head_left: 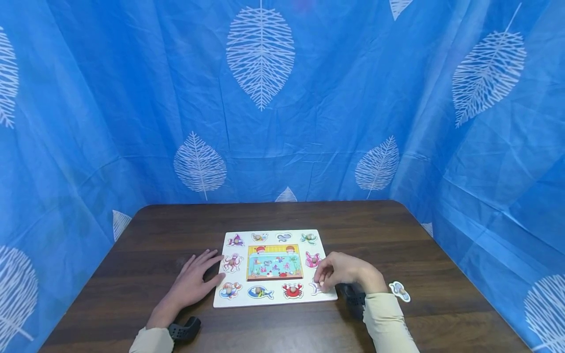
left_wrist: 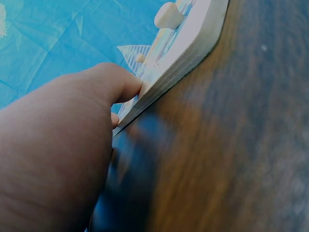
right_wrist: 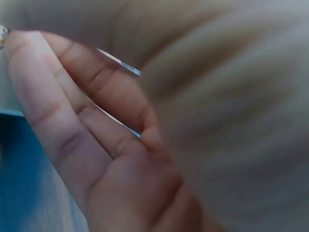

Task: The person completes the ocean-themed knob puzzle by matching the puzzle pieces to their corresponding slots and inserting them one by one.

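head view: left hand lies flat holding the puzzle board, right hand pinches the corner piece, one piece waits on the bench.

Dark brown wood-grain surface; white puzzle board with multicoloured sea-animal pieces and a blue-green centre picture; blue curtain patterned with white leaves.

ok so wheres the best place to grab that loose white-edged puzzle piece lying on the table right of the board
Probably by the small round peg knob on top, pinched from straight above. The loose white-edged puzzle piece lies flat on the dark wooden table, so its thin edge offers little to get under. It sits apart from the white wooden puzzle board, just beyond the right hand, with open table around it.
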Available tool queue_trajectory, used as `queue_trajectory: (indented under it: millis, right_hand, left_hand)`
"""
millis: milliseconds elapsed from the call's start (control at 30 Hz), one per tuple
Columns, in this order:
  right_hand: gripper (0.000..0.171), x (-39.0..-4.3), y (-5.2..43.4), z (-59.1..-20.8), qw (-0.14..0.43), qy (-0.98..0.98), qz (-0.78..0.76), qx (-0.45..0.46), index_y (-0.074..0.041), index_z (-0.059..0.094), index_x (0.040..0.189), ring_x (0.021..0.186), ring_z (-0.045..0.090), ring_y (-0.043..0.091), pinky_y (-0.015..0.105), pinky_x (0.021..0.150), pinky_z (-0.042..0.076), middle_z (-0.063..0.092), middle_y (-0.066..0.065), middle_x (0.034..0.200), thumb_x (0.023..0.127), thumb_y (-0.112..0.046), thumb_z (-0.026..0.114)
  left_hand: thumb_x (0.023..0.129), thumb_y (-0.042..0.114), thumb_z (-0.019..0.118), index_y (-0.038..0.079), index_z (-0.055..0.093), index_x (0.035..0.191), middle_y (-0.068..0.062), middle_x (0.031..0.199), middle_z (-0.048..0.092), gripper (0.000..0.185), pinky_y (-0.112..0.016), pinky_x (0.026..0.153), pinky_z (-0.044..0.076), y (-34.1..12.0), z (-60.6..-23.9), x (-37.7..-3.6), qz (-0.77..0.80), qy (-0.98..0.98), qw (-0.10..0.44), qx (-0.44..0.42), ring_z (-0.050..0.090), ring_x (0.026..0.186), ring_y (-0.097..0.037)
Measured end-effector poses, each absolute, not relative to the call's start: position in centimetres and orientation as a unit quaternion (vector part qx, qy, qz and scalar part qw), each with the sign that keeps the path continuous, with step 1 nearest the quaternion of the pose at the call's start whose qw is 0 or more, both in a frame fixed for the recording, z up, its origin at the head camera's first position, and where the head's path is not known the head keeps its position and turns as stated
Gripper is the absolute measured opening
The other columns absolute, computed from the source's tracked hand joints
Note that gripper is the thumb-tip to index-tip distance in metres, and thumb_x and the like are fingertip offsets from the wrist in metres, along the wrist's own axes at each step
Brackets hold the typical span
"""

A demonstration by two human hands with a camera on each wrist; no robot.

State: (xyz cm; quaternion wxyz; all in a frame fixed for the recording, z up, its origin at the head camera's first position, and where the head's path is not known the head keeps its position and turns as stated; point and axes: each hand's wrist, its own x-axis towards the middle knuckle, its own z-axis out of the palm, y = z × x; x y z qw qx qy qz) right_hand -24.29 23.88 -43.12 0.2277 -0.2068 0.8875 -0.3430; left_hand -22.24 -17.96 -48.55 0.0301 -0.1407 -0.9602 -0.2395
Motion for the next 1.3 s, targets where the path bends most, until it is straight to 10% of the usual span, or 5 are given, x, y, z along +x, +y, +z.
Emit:
queue_trajectory:
  millis: [967,1300]
  right_hand:
    - [0.036,-22.4,38.0,-42.3,0.173,0.888,-0.411,-0.11,0.002,0.071,0.12,0.101,0.068,0.019,0.028,0.084,0.057,0.074,0.012,0.113,0.092,-0.02,0.078]
    - [0.036,-21.2,41.0,-42.5,0.171,0.882,-0.434,-0.071,0.013,0.066,0.119,0.091,0.068,0.015,0.027,0.079,0.056,0.074,0.008,0.101,0.095,-0.013,0.073]
  left_hand:
    - [0.099,0.042,0.067,0.013,0.059,0.145,-0.021,0.156,0.048,0.055,-0.071,0.12,0.02,-18.2,-48.9,-22.2,-0.241,-0.96,0.037,-0.137,0.035,0.15,-0.044]
    - [0.098,0.043,0.067,0.013,0.06,0.145,-0.021,0.156,0.048,0.056,-0.07,0.12,0.02,-18.3,-49.3,-22.2,-0.242,-0.96,0.043,-0.137,0.035,0.15,-0.045]
